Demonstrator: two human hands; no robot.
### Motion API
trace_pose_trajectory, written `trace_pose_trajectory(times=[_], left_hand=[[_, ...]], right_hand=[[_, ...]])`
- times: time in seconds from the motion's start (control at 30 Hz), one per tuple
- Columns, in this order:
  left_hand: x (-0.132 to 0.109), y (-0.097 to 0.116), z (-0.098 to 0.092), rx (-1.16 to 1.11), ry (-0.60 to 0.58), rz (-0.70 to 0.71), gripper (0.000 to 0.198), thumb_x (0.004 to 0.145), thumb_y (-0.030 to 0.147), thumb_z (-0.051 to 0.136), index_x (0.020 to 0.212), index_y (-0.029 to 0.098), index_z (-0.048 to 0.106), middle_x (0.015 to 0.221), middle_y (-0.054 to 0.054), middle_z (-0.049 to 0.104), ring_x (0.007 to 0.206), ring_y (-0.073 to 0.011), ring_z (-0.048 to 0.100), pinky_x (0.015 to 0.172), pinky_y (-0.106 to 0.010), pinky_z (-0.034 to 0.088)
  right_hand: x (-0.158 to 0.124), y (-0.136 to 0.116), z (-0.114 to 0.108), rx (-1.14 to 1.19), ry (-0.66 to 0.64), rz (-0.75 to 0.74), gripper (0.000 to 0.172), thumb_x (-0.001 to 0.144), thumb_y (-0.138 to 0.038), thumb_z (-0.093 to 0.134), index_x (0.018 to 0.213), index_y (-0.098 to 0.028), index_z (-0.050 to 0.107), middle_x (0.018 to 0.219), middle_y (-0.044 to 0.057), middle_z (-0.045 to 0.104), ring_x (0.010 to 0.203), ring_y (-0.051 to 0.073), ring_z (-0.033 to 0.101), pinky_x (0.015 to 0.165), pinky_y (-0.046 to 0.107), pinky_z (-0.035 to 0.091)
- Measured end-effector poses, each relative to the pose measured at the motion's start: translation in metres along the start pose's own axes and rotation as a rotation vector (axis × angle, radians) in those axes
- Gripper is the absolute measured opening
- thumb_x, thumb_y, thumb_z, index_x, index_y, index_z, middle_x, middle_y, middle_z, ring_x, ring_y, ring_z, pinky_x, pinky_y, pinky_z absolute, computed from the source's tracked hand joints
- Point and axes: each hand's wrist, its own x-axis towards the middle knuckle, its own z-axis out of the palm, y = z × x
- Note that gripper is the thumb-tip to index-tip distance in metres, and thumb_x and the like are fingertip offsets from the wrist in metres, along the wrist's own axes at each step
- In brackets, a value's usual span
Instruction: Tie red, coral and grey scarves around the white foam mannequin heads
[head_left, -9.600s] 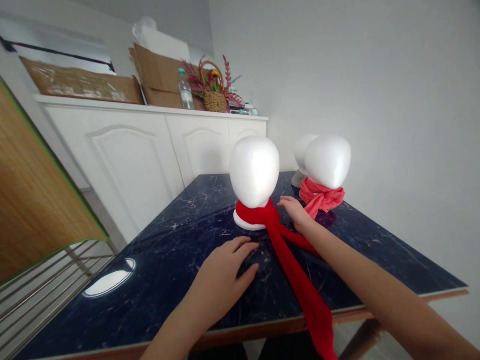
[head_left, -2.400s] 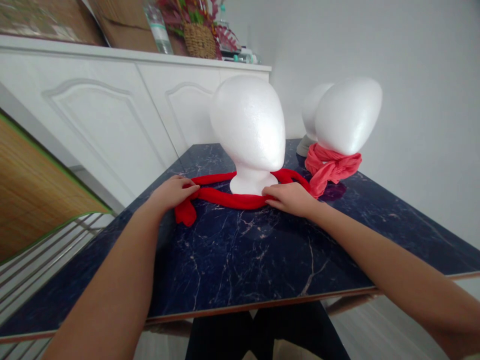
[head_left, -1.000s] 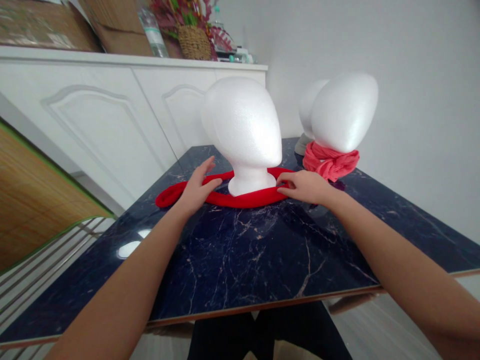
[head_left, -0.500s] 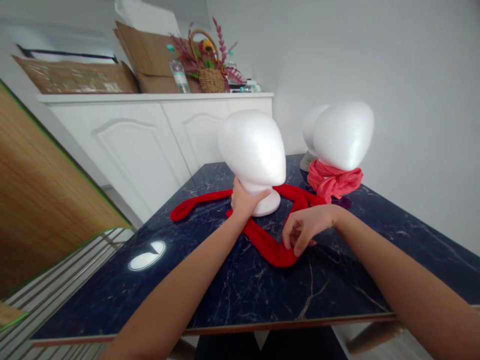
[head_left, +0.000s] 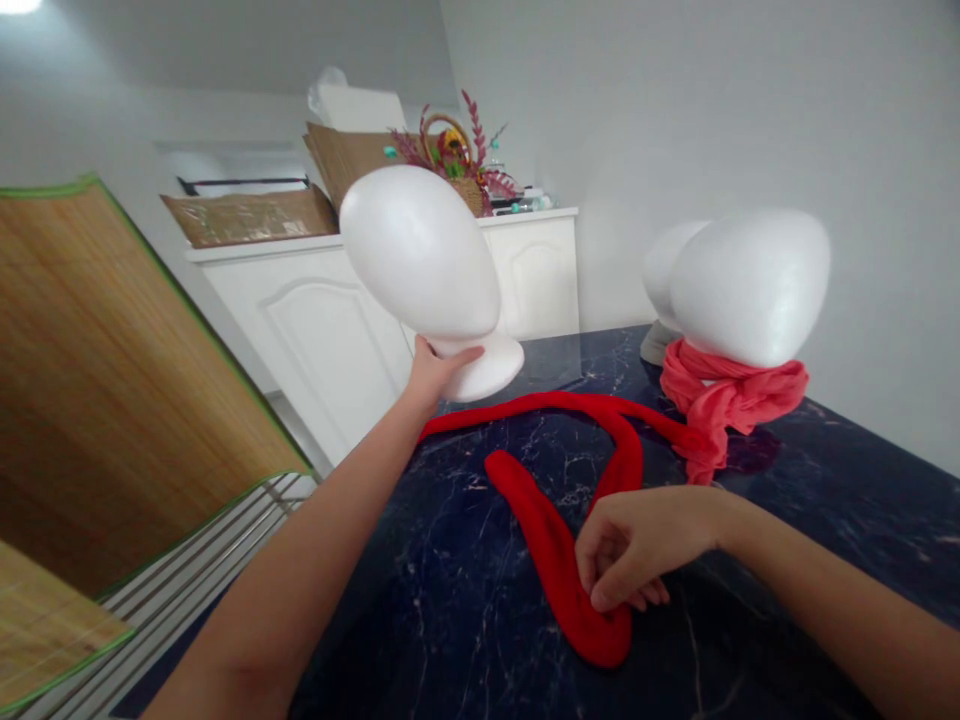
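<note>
My left hand (head_left: 439, 368) grips the neck of a white foam mannequin head (head_left: 416, 255), which is tilted and raised off the table. A long red scarf (head_left: 551, 545) lies across the tabletop in bends, one end folded back toward the middle. At its near fold, the curled fingers and thumb of my right hand (head_left: 626, 550) pinch the cloth. To the right stands another white foam head (head_left: 750, 285), with a coral-pink scarf (head_left: 739, 390) wrapped around its neck. One strand of the red scarf reaches the hanging end of the pink one.
The dark blue marble-patterned table (head_left: 420, 590) is below my hands. Behind the right head is a further white head (head_left: 664, 265). White cabinets (head_left: 322, 340) at the back carry cardboard boxes and a flower basket (head_left: 469, 192). A bamboo mat (head_left: 135, 380) is at left.
My left hand has lifted the foam head off the table, up and to the left, uncovering the red scarf beneath. My right hand stays at the scarf's near fold; the camera view has shifted.
</note>
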Motion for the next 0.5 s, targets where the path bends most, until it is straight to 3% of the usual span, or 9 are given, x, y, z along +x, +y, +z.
trace_pose_trajectory(times=[0.1, 0.23, 0.33, 0.5], left_hand=[[0.029, -0.026, -0.041, -0.068, -0.045, -0.061, 0.083, 0.049, 0.035, 0.092, 0.122, 0.016, 0.057, 0.132, -0.013, 0.064, 0.123, -0.0290, 0.058, 0.105, -0.038, 0.049], [0.048, -0.060, -0.085, -0.045, -0.100, -0.227, 0.072, 0.047, 0.042, 0.092, 0.108, 0.016, 0.065, 0.123, -0.013, 0.069, 0.118, -0.0325, 0.060, 0.095, -0.043, 0.054], [0.059, -0.081, -0.103, -0.030, -0.174, -0.329, 0.073, 0.050, 0.051, 0.091, 0.109, 0.017, 0.064, 0.121, -0.012, 0.069, 0.118, -0.0322, 0.060, 0.091, -0.043, 0.055], [0.078, -0.110, -0.116, -0.019, -0.333, -0.389, 0.074, 0.050, 0.050, 0.093, 0.110, 0.017, 0.066, 0.122, -0.011, 0.070, 0.120, -0.0309, 0.059, 0.101, -0.039, 0.050]], right_hand=[[0.001, 0.001, 0.000, 0.013, -0.007, 0.010, 0.028, 0.079, -0.037, 0.074, 0.089, -0.012, 0.068, 0.064, -0.002, 0.062, 0.051, 0.007, 0.056, 0.047, 0.012, 0.048], [0.002, 0.005, 0.000, 0.069, -0.010, -0.002, 0.028, 0.077, -0.036, 0.077, 0.090, -0.013, 0.069, 0.063, -0.002, 0.062, 0.050, 0.006, 0.056, 0.047, 0.011, 0.047], [0.005, 0.011, -0.003, 0.182, -0.064, -0.004, 0.033, 0.070, -0.034, 0.082, 0.091, -0.014, 0.068, 0.064, -0.002, 0.063, 0.050, 0.007, 0.058, 0.047, 0.011, 0.050], [0.014, 0.018, -0.008, 0.307, -0.108, 0.032, 0.035, 0.061, -0.028, 0.081, 0.089, -0.014, 0.065, 0.065, -0.003, 0.062, 0.050, 0.009, 0.059, 0.042, 0.013, 0.049]])
